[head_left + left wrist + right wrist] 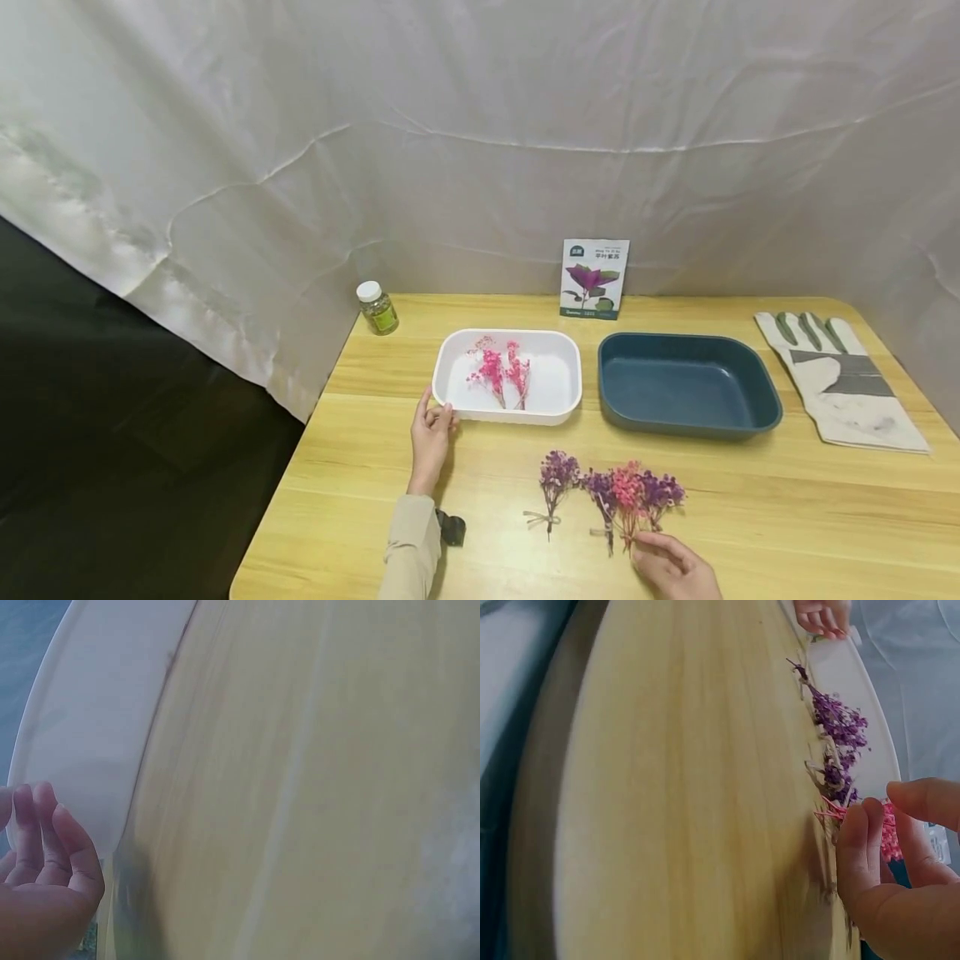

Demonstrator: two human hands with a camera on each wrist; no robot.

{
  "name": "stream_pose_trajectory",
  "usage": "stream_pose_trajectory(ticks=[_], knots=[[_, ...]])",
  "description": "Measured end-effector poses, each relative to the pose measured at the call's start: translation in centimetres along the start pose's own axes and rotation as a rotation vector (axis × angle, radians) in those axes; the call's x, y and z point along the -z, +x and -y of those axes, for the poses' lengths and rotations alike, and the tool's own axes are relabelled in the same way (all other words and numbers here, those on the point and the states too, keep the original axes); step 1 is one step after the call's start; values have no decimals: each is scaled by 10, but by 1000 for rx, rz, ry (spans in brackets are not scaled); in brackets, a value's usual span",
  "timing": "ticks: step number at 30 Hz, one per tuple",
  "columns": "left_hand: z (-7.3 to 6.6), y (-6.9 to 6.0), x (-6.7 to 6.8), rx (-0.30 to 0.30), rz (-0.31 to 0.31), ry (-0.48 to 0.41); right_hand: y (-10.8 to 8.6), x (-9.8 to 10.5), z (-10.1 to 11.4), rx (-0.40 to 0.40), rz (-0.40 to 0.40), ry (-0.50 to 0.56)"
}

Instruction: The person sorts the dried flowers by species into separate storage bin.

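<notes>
At its near left corner, my left hand (431, 442) holds the white tray (506, 416), its fingers (45, 825) bent at the wall in the left wrist view. Two pink flower sprigs (491, 371) lie inside the tray. My right hand (677, 568) is beside the stems of a pink bunch (627, 487), thumb and fingertips a little apart; whether they touch the stems is hard to tell. Purple bunches (600, 492) (660, 493) flank the pink one, and another purple bunch (558, 475) lies further left. In the right wrist view the right hand (900, 862) partly covers the pink flowers (889, 836).
A dark blue tray (690, 427) stands right of the white one, with a work glove (847, 383) beyond it. Behind them a seed packet (593, 280) leans upright against the curtain. A small lidded jar (378, 310) is at the back left.
</notes>
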State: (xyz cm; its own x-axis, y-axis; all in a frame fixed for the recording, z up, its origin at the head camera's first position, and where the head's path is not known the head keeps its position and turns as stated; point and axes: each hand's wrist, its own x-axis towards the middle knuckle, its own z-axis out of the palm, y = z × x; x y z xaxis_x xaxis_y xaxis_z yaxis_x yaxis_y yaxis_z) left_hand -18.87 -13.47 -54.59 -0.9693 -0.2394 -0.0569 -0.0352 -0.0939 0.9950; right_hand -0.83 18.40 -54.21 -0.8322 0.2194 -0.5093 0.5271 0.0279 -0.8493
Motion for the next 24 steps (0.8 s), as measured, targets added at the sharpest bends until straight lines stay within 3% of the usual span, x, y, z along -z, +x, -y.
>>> stream_pose_trajectory(ticks=[7, 14, 24], knots=[[1, 1, 0, 4, -9, 15, 2, -9, 3, 75, -1, -67], [2, 1, 0, -6, -7, 9, 5, -14, 8, 66, 26, -163], [2, 2, 0, 6, -15, 9, 6, -15, 10, 23, 5, -54]])
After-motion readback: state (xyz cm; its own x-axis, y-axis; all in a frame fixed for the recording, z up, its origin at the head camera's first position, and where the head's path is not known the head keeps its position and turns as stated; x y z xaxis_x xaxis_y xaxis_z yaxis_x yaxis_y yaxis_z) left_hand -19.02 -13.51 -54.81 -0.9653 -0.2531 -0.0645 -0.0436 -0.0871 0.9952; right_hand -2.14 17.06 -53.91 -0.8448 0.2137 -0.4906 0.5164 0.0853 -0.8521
